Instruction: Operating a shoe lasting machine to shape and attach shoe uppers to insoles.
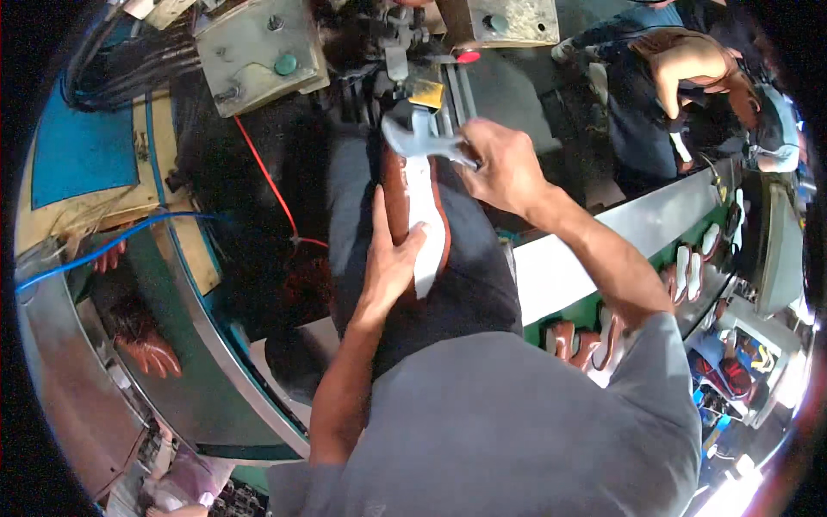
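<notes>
Head: shoe, bottom-up
Left hand: fingers and thumb pinching shoe
Right hand: fingers curled round tool over shoe

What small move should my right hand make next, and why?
Probably bring the metal tool in your right hand down against the far end of the shoe: its blurred head overlaps that end in view, and your left hand holds the shoe.

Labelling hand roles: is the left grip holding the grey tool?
No, the right grip holds the grey tool, while the left grip is on the shoe.
</notes>
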Demonstrator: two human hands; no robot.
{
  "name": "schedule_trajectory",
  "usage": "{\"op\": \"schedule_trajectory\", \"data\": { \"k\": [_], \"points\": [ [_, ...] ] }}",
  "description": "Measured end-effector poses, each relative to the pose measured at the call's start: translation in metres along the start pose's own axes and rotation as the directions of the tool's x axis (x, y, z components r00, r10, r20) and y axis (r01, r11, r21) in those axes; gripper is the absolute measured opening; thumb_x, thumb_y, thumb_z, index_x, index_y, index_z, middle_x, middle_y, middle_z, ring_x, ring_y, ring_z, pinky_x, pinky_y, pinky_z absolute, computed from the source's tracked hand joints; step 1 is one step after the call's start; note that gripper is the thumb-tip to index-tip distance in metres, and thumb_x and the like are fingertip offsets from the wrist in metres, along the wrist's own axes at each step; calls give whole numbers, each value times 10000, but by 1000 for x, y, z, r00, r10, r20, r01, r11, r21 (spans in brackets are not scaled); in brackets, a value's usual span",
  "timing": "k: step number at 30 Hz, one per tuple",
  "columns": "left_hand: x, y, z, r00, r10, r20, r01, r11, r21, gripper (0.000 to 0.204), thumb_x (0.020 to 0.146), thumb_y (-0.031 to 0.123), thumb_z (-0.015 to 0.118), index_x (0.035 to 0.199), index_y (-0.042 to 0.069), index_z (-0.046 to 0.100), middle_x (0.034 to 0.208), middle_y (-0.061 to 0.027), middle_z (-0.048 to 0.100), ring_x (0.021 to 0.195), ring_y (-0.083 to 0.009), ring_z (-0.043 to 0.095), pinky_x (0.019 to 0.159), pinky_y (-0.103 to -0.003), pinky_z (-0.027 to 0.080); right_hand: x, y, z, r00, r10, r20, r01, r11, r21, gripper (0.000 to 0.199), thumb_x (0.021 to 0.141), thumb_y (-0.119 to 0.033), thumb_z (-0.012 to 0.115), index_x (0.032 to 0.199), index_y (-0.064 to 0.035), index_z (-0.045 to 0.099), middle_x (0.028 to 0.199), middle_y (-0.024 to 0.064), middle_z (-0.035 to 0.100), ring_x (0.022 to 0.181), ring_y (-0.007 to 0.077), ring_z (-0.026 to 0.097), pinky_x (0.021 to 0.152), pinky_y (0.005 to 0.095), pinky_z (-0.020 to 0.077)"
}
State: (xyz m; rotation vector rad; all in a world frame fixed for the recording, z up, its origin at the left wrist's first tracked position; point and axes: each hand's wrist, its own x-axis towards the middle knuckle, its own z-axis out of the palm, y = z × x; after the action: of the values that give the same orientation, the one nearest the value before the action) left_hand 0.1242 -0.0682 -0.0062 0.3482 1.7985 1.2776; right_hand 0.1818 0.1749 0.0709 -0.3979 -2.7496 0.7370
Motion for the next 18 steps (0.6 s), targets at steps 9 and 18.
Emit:
{"op": "schedule_trajectory", "data": {
  "k": [9, 18],
  "points": [
    [7, -7, -5, 993, 119, 14, -113, 968, -226, 1108, 981, 157, 803, 1752, 141, 9, 1529, -273, 566, 1234, -368, 695, 1056, -464, 552, 34, 4, 15, 981, 17, 191, 9, 991, -137, 221, 877, -92, 640, 1083, -15, 623, 956, 259, 727, 859, 494, 729, 760, 535, 610],
    [-4, -13, -17, 991, 130, 18, -128, 988, -89, 1120, 989, 184, 790, 1750, 120, -29, 1549, -264, 550, 1364, -319, 607, 1134, -412, 485, 8, 4, 19, 986, -84, 146, 110, 977, -181, 260, 856, -116, 737, 1038, -49, 564, 913, 192, 689, 789, 454, 715, 693, 558, 587]
  ]
}}
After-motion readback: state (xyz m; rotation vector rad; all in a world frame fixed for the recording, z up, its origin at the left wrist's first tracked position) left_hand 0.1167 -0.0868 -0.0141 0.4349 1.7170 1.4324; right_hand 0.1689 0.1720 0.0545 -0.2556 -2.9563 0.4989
